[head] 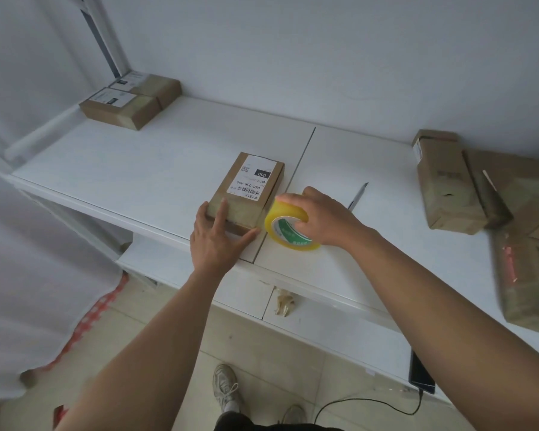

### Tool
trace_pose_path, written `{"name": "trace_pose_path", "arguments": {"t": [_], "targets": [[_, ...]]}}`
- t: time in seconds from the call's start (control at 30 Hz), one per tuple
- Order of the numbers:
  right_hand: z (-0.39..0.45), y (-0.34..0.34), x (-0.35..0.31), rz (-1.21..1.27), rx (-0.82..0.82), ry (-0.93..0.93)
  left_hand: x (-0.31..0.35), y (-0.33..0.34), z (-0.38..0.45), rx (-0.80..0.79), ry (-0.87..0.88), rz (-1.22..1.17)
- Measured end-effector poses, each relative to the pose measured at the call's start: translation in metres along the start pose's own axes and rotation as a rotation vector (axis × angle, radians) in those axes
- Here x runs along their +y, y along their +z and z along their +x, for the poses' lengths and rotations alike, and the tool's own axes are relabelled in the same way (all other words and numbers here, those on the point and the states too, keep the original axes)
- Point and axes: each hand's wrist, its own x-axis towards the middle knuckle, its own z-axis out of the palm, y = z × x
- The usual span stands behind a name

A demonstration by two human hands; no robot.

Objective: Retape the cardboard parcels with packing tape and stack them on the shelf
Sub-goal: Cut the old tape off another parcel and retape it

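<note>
The small parcel (246,189) near the shelf's (137,169) front edge looks light and stiff. The left hand (218,237) lies flat against its near end, and the right hand (321,216) grips the tape roll (288,228) beside it.

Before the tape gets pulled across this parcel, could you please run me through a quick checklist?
1. Parcel steadied: ok, left hand rests on its near end.
2. Tape roll in hand: ok, right hand grips it beside the parcel.
3. Tape end stuck to the parcel: cannot tell, blurred.
4. Cutter within reach: ok, it lies just behind the right hand.
5. Space on the shelf for stacking: ok, beside the two parcels at the far left.
</note>
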Motion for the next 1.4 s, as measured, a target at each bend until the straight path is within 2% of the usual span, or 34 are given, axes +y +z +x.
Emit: {"name": "trace_pose_path", "arguments": {"t": [0.1,0.2,0.33,0.5,0.63,0.8,0.87,0.97,1.07,1.17,1.4], "targets": [[-0.002,0.001,0.000,-0.014,0.002,0.001,-0.001,0.001,0.003,0.051,0.104,0.177],[-0.004,0.001,-0.003,-0.022,-0.008,-0.003,-0.003,0.000,0.011,-0.018,0.250,0.328],[-0.004,0.002,-0.009,-0.035,-0.024,-0.028,0.000,0.000,0.013,-0.040,0.465,0.408],[-0.003,0.001,-0.008,-0.026,-0.026,-0.018,0.003,-0.007,0.018,-0.084,0.540,0.512],[-0.005,0.003,-0.007,-0.032,-0.019,-0.016,0.008,0.001,0.016,-0.156,0.702,0.493],[-0.012,0.003,0.000,-0.010,-0.041,-0.040,0.002,-0.001,0.024,-0.214,0.708,0.485],[-0.018,0.007,0.006,0.135,-0.031,-0.017,0.006,-0.002,0.023,-0.242,0.689,0.463],[-0.033,0.022,0.019,0.460,0.057,0.126,0.012,-0.002,0.019,-0.267,0.688,0.452],[-0.046,0.041,0.028,0.649,0.090,0.254,0.016,-0.002,0.015,-0.268,0.651,0.501],[-0.048,0.050,0.029,0.668,0.122,0.287,0.024,0.004,0.005,-0.237,0.601,0.545],[-0.048,0.047,0.024,0.679,0.159,0.304,0.027,0.004,0.011,-0.294,0.491,0.408]]}}
